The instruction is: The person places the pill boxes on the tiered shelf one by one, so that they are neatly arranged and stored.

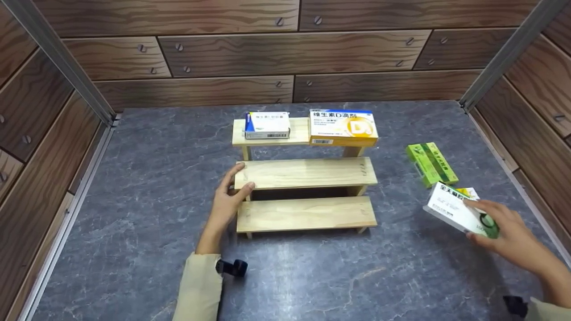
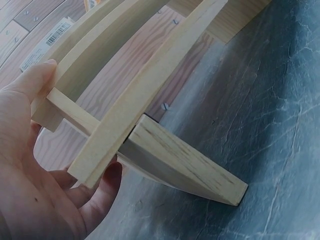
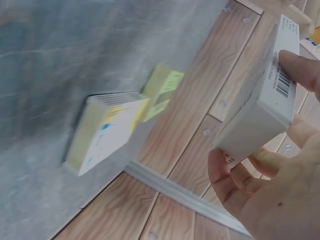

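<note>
My left hand grips the left end of the middle step of a pale wooden three-step rack; in the left wrist view the fingers curl round its side frame. At the right, my right hand holds a white box with a green end between thumb and fingers, above the tabletop. That box shows a barcode in the right wrist view. On the top step, a white and blue box stands at the left and a white and orange box at the right.
A green box lies on the grey marbled table, right of the rack. Partly hidden behind the held box is a white and yellow box. Wood-patterned walls with metal edge strips enclose the table at the back and sides.
</note>
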Demonstrator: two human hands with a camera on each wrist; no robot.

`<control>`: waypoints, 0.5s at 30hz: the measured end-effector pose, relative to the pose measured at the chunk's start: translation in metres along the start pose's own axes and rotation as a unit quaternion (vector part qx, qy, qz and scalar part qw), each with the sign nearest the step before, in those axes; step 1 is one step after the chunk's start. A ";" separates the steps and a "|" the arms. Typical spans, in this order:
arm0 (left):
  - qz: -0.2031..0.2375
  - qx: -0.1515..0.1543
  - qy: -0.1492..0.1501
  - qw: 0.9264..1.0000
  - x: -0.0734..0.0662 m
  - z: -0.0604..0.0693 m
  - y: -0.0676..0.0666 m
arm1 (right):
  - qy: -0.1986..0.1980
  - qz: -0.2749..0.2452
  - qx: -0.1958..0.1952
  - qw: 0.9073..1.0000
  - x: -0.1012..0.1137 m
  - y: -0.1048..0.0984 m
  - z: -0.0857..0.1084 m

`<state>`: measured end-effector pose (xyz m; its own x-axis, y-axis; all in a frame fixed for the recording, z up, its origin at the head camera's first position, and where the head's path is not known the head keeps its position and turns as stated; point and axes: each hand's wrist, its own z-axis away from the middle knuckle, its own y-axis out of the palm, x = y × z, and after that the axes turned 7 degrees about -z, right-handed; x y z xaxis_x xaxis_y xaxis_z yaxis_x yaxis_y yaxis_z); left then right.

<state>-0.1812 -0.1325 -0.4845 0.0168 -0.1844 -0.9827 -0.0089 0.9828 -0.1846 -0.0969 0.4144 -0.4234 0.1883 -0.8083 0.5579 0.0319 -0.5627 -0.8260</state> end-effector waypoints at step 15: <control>0.012 0.001 0.007 1.000 -0.001 0.000 -0.001 | -0.019 -0.016 0.050 0.998 0.043 -0.007 -0.033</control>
<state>-0.1815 -0.1328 -0.4832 0.0023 -0.1608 -0.9870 -0.0063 0.9870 -0.1608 -0.1211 0.3780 -0.3912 0.2228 -0.7813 0.5830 0.1370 -0.5670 -0.8122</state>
